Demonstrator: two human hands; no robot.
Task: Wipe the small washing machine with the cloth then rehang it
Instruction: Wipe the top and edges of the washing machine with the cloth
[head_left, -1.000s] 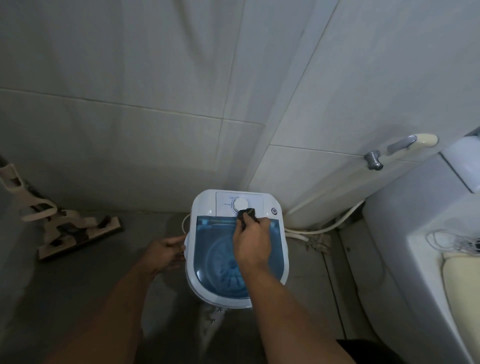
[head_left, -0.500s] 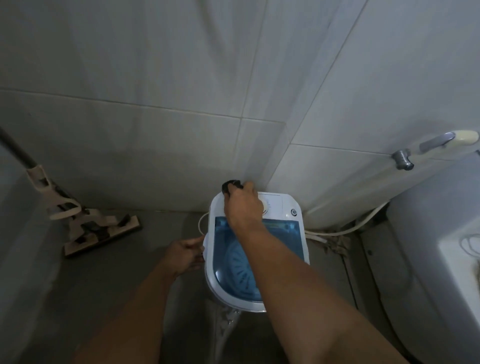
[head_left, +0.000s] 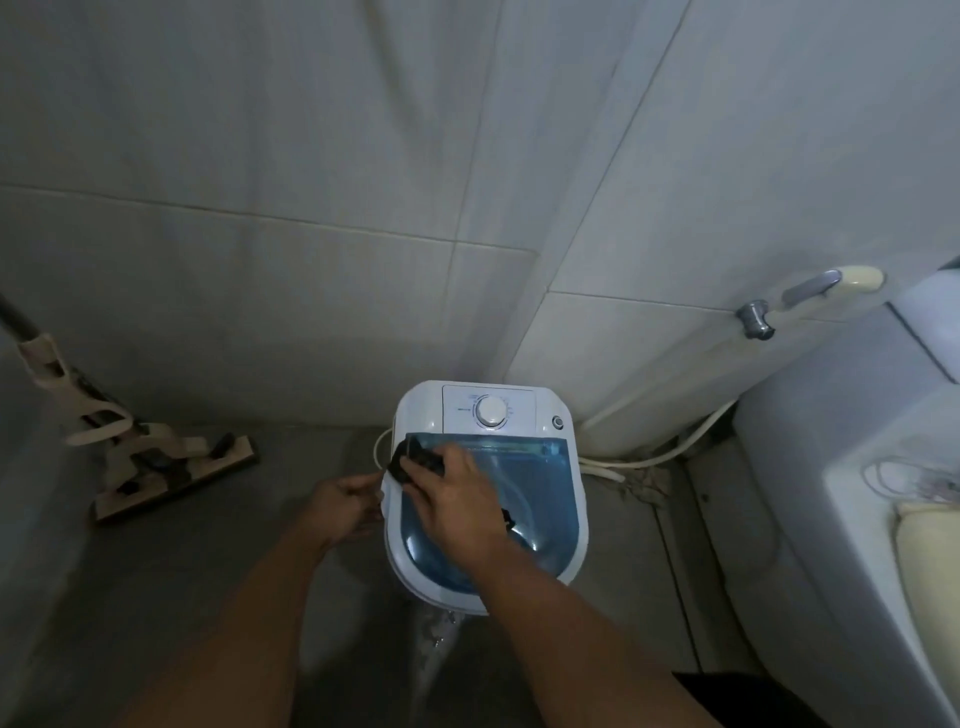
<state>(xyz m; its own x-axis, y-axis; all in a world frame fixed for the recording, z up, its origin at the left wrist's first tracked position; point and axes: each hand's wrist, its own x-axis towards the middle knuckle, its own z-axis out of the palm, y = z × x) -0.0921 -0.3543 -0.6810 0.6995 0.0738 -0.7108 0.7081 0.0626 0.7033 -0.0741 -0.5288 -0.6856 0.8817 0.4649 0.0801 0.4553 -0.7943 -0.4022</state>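
The small washing machine is seen standing on the grey floor in the lower middle of the frame, close to the corner of the tiled wall. The dark cloth is pressed onto the upper left corner of the blue see-through lid and is gripped by the right hand, whose fingers are curled closed around it. Half a second ago the cloth was held at the back edge of the machine, above the white dial; it has since been drawn down and to the left, so that the dial and the small round button are now uncovered. The left hand is laid against the left side of the machine, as before, with the fingers partly bent; whether anything is gripped in it cannot be told. A mop head is seen lying on the floor at the left of the frame, well apart from the machine. A pale hose is seen running along the floor and wall to the right of the machine, below a tap.
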